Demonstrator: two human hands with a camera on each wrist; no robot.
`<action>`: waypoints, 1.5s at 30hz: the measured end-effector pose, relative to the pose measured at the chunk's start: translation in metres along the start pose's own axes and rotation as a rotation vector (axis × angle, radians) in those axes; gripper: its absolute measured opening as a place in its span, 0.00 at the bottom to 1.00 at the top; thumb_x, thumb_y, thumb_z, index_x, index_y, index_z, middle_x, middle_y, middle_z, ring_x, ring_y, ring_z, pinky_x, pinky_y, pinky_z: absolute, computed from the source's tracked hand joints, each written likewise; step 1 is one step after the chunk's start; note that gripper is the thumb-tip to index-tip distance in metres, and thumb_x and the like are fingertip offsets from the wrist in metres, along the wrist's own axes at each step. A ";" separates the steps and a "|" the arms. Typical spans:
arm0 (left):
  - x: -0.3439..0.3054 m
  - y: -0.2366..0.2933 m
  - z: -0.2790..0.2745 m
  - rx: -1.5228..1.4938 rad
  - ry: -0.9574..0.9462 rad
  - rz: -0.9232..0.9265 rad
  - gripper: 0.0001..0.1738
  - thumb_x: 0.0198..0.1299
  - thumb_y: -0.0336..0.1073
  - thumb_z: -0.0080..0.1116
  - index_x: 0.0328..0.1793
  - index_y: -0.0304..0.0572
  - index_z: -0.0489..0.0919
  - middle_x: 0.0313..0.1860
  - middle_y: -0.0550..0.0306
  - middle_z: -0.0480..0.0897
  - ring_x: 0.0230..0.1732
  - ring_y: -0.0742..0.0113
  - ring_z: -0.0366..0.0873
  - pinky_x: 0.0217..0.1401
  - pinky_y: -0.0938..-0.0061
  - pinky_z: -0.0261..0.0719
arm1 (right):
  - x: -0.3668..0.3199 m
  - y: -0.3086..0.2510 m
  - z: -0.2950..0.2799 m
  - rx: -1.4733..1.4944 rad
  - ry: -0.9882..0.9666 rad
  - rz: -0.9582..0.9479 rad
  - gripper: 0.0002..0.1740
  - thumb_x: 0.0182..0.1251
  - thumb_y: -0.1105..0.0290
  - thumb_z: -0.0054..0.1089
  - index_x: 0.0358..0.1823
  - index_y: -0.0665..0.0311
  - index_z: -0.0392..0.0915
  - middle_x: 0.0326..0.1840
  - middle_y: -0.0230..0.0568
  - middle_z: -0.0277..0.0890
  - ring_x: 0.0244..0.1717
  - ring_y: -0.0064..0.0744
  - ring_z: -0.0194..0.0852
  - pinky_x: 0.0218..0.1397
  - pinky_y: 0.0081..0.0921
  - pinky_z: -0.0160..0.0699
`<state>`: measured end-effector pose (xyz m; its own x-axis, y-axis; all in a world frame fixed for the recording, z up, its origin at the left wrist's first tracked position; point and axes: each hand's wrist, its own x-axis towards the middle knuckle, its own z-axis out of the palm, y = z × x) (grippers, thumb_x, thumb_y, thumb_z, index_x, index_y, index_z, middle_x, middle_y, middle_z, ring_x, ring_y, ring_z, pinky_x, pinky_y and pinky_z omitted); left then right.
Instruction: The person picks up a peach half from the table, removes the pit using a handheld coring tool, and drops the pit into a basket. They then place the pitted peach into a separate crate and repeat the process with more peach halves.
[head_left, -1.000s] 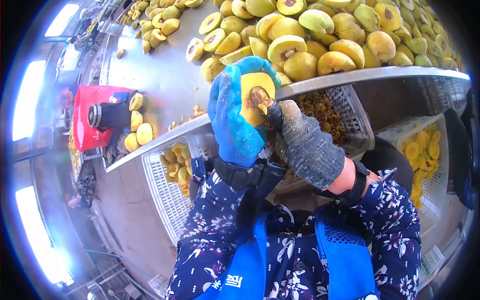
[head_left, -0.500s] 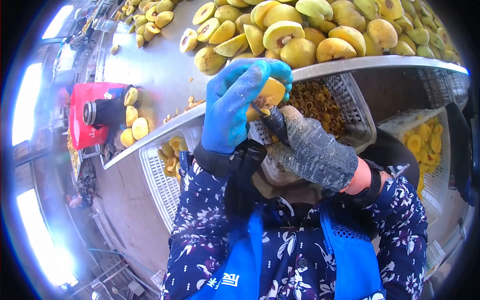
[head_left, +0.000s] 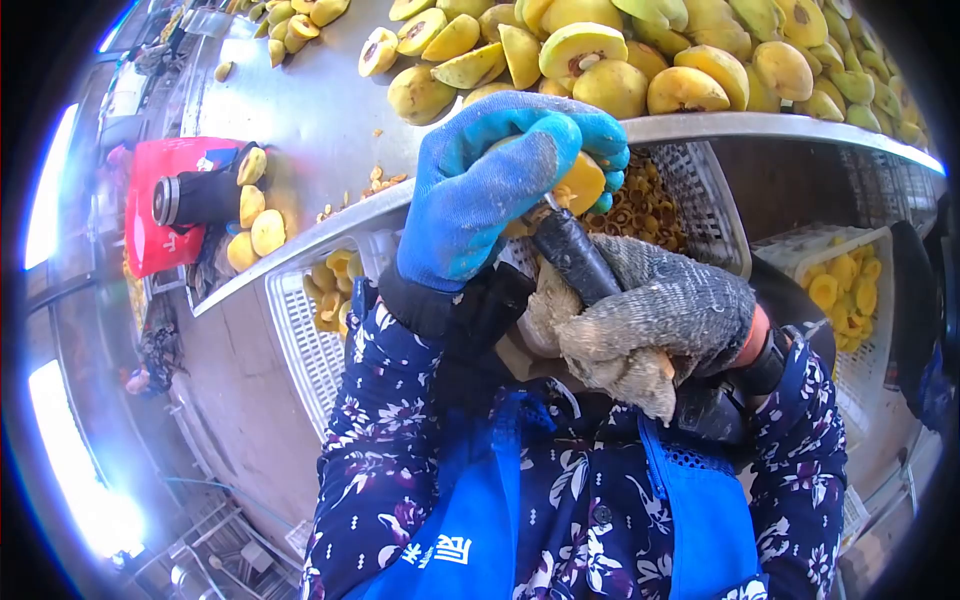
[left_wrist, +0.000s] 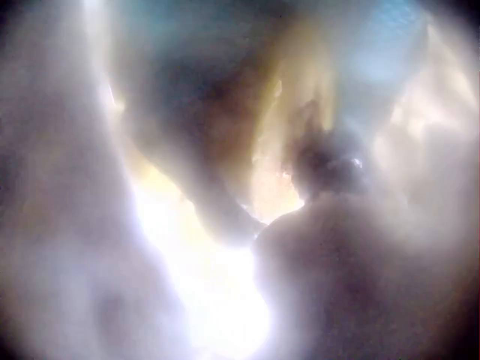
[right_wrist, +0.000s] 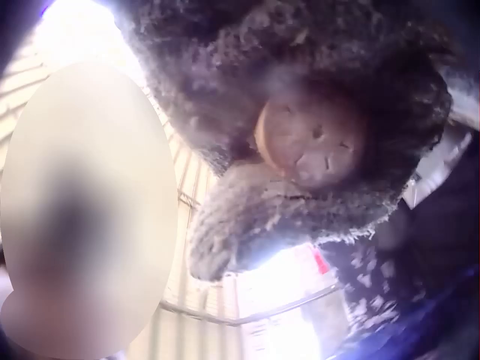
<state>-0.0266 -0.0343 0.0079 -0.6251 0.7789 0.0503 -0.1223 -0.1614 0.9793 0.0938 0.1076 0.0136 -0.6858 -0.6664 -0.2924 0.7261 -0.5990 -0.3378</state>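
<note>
In the head view the left hand (head_left: 500, 185), in a blue glove, curls its fingers round a halved yellow fruit (head_left: 582, 184) above the tray's front edge. The right hand (head_left: 660, 310), in a grey knitted glove, grips a tool by its black handle (head_left: 575, 255). The tool's metal end meets the cut face of the fruit; its tip is hidden. In the right wrist view the knitted glove (right_wrist: 300, 202) is curled round the round end of a handle (right_wrist: 315, 142). The left wrist view is blurred, with a yellow patch of fruit (left_wrist: 277, 165) near its middle.
Halved fruits (head_left: 610, 90) are heaped on the metal tray (head_left: 300, 110). Below its rim stand a crate of brown scraps (head_left: 705, 190), a crate of fruit pieces (head_left: 300, 350) at left and another (head_left: 865, 370) at right. A red bag (head_left: 150, 220) and a dark flask (head_left: 195, 200) lie at left.
The left hand has moved slightly right and turned, covering more of the fruit. The right hand has shifted lower and right, showing more of the black handle.
</note>
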 end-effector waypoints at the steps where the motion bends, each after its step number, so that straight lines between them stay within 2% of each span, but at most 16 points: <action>1: -0.001 0.000 0.002 0.002 0.027 0.000 0.29 0.65 0.52 0.51 0.47 0.24 0.79 0.40 0.39 0.82 0.37 0.54 0.83 0.42 0.63 0.85 | 0.000 0.000 0.000 -0.004 0.001 0.004 0.18 0.60 0.69 0.65 0.47 0.67 0.68 0.26 0.38 0.71 0.16 0.20 0.70 0.16 0.16 0.70; 7: -0.001 -0.004 0.003 -0.114 0.072 -0.051 0.32 0.65 0.56 0.50 0.48 0.25 0.78 0.41 0.40 0.82 0.37 0.54 0.83 0.42 0.62 0.85 | 0.003 -0.001 0.007 -0.148 0.080 0.028 0.17 0.61 0.69 0.64 0.46 0.67 0.70 0.27 0.37 0.73 0.20 0.22 0.73 0.19 0.18 0.72; 9: -0.001 -0.005 0.005 -0.180 0.087 -0.081 0.32 0.66 0.56 0.50 0.49 0.25 0.77 0.41 0.40 0.81 0.38 0.54 0.83 0.42 0.62 0.85 | 0.009 0.002 0.009 -0.536 0.282 -0.153 0.18 0.60 0.68 0.65 0.47 0.66 0.69 0.27 0.36 0.73 0.24 0.26 0.76 0.27 0.26 0.77; 10: -0.001 -0.005 0.007 -0.156 0.119 -0.075 0.31 0.66 0.55 0.49 0.49 0.26 0.77 0.41 0.40 0.81 0.38 0.55 0.83 0.42 0.62 0.85 | 0.021 0.013 -0.001 -0.898 0.392 -0.456 0.19 0.59 0.69 0.65 0.48 0.65 0.69 0.28 0.43 0.76 0.29 0.41 0.80 0.35 0.38 0.79; 13: 0.000 -0.009 0.008 -0.131 0.154 -0.066 0.30 0.68 0.54 0.48 0.49 0.27 0.77 0.41 0.41 0.82 0.38 0.56 0.83 0.42 0.63 0.85 | 0.024 0.019 -0.006 -1.151 0.590 -0.327 0.25 0.60 0.75 0.60 0.59 0.67 0.67 0.41 0.46 0.77 0.40 0.38 0.82 0.40 0.34 0.79; 14: 0.001 -0.011 0.007 -0.129 0.159 -0.061 0.30 0.68 0.54 0.48 0.49 0.27 0.78 0.41 0.42 0.82 0.38 0.56 0.83 0.42 0.64 0.85 | 0.025 0.023 -0.006 -1.322 0.708 -0.386 0.27 0.59 0.77 0.59 0.61 0.66 0.66 0.42 0.53 0.77 0.44 0.49 0.80 0.43 0.38 0.79; 17: 0.003 -0.014 0.006 -0.162 0.193 -0.078 0.29 0.69 0.54 0.46 0.49 0.28 0.78 0.41 0.44 0.82 0.38 0.57 0.83 0.44 0.64 0.84 | 0.027 0.023 -0.017 -1.479 0.690 -0.383 0.28 0.60 0.76 0.58 0.64 0.64 0.66 0.49 0.55 0.74 0.45 0.59 0.77 0.43 0.41 0.79; 18: 0.003 -0.014 0.006 -0.162 0.194 -0.079 0.29 0.69 0.54 0.46 0.49 0.28 0.78 0.41 0.44 0.82 0.38 0.57 0.83 0.44 0.64 0.84 | 0.024 0.016 -0.010 -1.478 0.689 -0.382 0.28 0.60 0.76 0.58 0.64 0.64 0.66 0.49 0.55 0.74 0.45 0.59 0.77 0.43 0.41 0.79; 21: 0.004 -0.015 0.004 -0.147 0.203 -0.107 0.29 0.71 0.54 0.44 0.49 0.29 0.77 0.41 0.46 0.82 0.40 0.59 0.82 0.48 0.66 0.83 | 0.010 -0.002 0.011 -1.756 0.781 0.009 0.26 0.65 0.75 0.54 0.65 0.64 0.65 0.57 0.53 0.71 0.53 0.53 0.75 0.53 0.37 0.76; 23: 0.004 -0.022 0.000 -0.109 0.148 -0.054 0.29 0.71 0.54 0.43 0.50 0.29 0.77 0.41 0.47 0.82 0.42 0.60 0.81 0.50 0.68 0.81 | -0.001 0.005 0.008 -1.859 0.802 -0.162 0.23 0.66 0.74 0.53 0.63 0.64 0.66 0.54 0.52 0.71 0.50 0.53 0.76 0.50 0.38 0.76; 30: 0.002 -0.026 -0.004 0.125 0.113 0.092 0.30 0.71 0.55 0.43 0.50 0.30 0.77 0.42 0.47 0.82 0.43 0.61 0.81 0.50 0.69 0.80 | -0.010 0.019 -0.006 -1.861 0.816 -0.601 0.14 0.67 0.70 0.49 0.53 0.64 0.68 0.42 0.51 0.74 0.41 0.50 0.78 0.41 0.39 0.77; 32: 0.000 -0.020 0.003 -0.158 0.221 -0.123 0.30 0.71 0.55 0.43 0.50 0.30 0.77 0.42 0.47 0.82 0.43 0.60 0.82 0.51 0.68 0.80 | -0.007 0.020 -0.008 -1.832 0.815 -0.722 0.12 0.68 0.69 0.48 0.50 0.64 0.69 0.38 0.50 0.74 0.38 0.50 0.79 0.38 0.40 0.77; 35: 0.000 -0.024 0.000 -0.079 0.175 -0.059 0.30 0.71 0.55 0.42 0.49 0.31 0.78 0.42 0.47 0.83 0.44 0.59 0.82 0.51 0.68 0.80 | 0.006 0.022 -0.016 -1.799 0.803 -0.859 0.10 0.69 0.67 0.47 0.46 0.64 0.70 0.33 0.50 0.75 0.34 0.49 0.80 0.34 0.41 0.77; 38: -0.002 -0.016 0.006 -0.128 0.223 -0.092 0.30 0.71 0.55 0.41 0.48 0.31 0.78 0.41 0.48 0.83 0.43 0.60 0.82 0.50 0.69 0.80 | 0.020 0.023 -0.031 -1.857 0.870 -0.642 0.09 0.69 0.69 0.46 0.46 0.63 0.70 0.33 0.50 0.76 0.33 0.49 0.80 0.33 0.41 0.77; 41: -0.003 -0.013 0.003 -0.152 0.208 -0.100 0.30 0.72 0.55 0.40 0.48 0.32 0.78 0.40 0.49 0.82 0.41 0.61 0.81 0.48 0.70 0.80 | 0.015 0.024 -0.034 -1.886 0.952 -0.661 0.08 0.68 0.70 0.46 0.46 0.62 0.70 0.34 0.50 0.76 0.32 0.50 0.80 0.31 0.42 0.77; 45: -0.010 -0.007 0.011 0.151 0.219 0.030 0.28 0.72 0.54 0.42 0.47 0.32 0.78 0.39 0.50 0.82 0.40 0.63 0.81 0.47 0.72 0.79 | 0.010 0.024 -0.016 -1.779 0.914 -0.505 0.10 0.70 0.67 0.49 0.46 0.63 0.73 0.36 0.51 0.76 0.37 0.51 0.78 0.39 0.42 0.76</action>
<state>-0.0114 -0.0345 0.0029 -0.7805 0.6230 0.0526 0.0052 -0.0776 0.9970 0.1033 0.0937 -0.0113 -0.9962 0.0870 0.0096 0.0591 0.7495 -0.6593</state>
